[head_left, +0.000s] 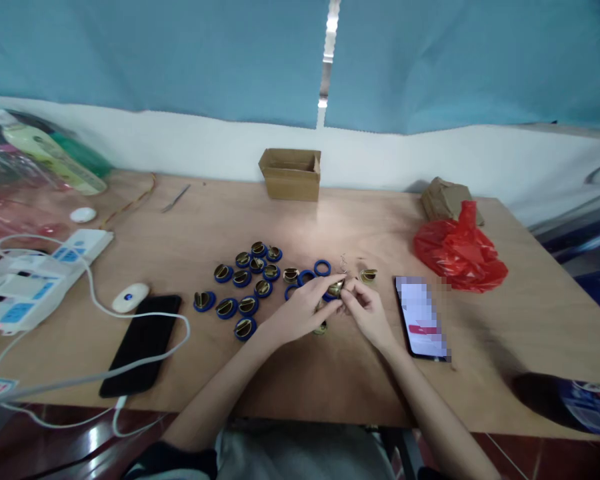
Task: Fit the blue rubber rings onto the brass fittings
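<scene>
My left hand (305, 303) pinches a small, round gold-coloured metal piece (335, 288) between thumb and forefinger. From the other side, the closed fingertips of my right hand (366, 310) touch the same piece. Loose blue rings (323, 268) lie just beyond my hands, some partly hidden by my left hand. A gold-coloured piece without a ring (369, 275) rests to the right, and another bare gold piece (291, 275) to the left. Farther left sit several gold pieces in blue rings (248, 305), each with a raised bar across it.
An open cardboard box (293, 183) stands by the wall. On the right are a lit phone (423, 320), a red plastic bag (457, 250), a brown package (445, 199) and a bottle (565, 400). To the left lie a dark phone (143, 343), white cables, a power strip (87, 247) and tweezers (176, 198).
</scene>
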Motion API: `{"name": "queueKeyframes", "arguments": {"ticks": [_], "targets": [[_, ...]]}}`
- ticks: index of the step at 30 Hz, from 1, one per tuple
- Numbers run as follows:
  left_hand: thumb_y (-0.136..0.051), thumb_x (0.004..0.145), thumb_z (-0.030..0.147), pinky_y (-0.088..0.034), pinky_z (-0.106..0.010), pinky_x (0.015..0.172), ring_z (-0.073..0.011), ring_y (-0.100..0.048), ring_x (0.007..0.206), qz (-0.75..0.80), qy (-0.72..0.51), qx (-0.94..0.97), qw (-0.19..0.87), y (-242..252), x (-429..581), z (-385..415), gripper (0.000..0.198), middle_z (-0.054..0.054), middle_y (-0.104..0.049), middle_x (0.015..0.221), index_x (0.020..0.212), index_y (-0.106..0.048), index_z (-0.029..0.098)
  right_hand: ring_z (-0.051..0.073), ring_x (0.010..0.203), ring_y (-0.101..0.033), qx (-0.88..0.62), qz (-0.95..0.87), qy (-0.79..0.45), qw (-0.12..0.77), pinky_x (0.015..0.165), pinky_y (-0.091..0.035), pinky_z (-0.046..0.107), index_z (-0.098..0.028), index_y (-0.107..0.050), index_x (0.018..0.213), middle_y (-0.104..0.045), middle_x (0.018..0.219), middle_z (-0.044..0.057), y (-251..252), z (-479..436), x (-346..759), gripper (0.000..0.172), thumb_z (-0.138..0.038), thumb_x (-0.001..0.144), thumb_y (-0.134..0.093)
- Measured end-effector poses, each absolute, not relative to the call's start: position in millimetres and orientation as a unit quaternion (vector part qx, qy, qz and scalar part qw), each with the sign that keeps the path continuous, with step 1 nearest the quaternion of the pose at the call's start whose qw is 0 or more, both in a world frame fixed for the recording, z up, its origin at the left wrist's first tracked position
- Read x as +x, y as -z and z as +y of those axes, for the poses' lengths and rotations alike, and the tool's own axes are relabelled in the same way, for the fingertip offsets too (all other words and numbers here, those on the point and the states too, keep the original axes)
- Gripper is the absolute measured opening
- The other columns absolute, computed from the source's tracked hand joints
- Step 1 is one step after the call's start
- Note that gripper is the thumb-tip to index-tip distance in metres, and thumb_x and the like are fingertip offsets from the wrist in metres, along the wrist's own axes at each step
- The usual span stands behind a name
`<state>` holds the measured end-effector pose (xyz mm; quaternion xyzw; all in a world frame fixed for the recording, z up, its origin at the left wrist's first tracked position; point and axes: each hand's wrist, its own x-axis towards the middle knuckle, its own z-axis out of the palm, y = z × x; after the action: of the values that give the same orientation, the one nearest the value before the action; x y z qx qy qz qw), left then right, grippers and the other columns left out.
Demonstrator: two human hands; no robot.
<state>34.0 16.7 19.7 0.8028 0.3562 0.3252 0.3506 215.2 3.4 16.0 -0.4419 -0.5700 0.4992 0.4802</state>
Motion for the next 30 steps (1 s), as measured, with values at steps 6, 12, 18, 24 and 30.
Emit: {"name": "queueKeyframes", "arguments": {"ticks": [6,12,18,24,30], "targets": [[-0.054,0.099,0.023,-0.051,-0.04,0.109,-0.0241,-0.063,0.126,0.381,-0.368,0.778,0.337,-13,35,21,0.04,-0.011,-0.066,0.136,0.139,-0.051,0.023,0.013,0.051,-0.053,-0.426,-0.53,-0.533,0.504,0.057,-0.042,0.026,-0.022,-0.048,0.065,-0.056,0.054,-0.004,-15,4,214,0.043,-0.048,0.096,-0.06],[-0.056,0.099,0.03,-0.056,-0.036,0.099,-0.0213,-0.069,0.114,0.431,-0.514,0.648,0.361,-13,14,44,0.034,-0.01,-0.069,0.125,0.132,-0.054,0.021,0.012,0.049,-0.049,-0.463,-0.478,-0.481,0.57,0.057,-0.042,0.026,-0.022,-0.055,0.075,-0.05,0.056,-0.006,-18,7,221,0.033,-0.045,0.099,-0.057],[-0.066,0.091,0.034,-0.059,-0.037,0.09,-0.0223,-0.072,0.101,0.481,-0.498,0.643,0.327,-8,-5,63,0.032,-0.009,-0.073,0.111,0.118,-0.063,0.018,0.016,0.063,-0.058,-0.557,-0.608,-0.297,0.482,0.06,-0.041,0.027,-0.02,-0.066,0.09,-0.065,0.074,0.0,-14,9,227,0.023,-0.038,0.1,-0.055],[-0.074,0.083,0.023,-0.055,-0.036,0.088,-0.0251,-0.07,0.097,0.547,-0.35,0.739,0.179,-19,-10,81,0.025,-0.01,-0.073,0.105,0.106,-0.069,0.016,0.025,0.089,-0.066,-0.564,-0.751,-0.046,0.34,0.082,-0.042,0.037,-0.018,-0.067,0.097,-0.074,0.094,0.01,2,19,232,0.022,-0.02,0.101,-0.046],[-0.073,0.082,0.021,-0.053,-0.037,0.089,-0.0296,-0.069,0.104,0.581,-0.14,0.788,0.148,-26,3,109,0.019,-0.012,-0.075,0.106,0.101,-0.073,0.016,0.03,0.098,-0.061,-0.584,-0.771,0.061,0.247,0.088,-0.036,0.043,-0.018,-0.069,0.106,-0.077,0.104,0.011,-1,24,230,0.02,-0.016,0.098,-0.051]]}}
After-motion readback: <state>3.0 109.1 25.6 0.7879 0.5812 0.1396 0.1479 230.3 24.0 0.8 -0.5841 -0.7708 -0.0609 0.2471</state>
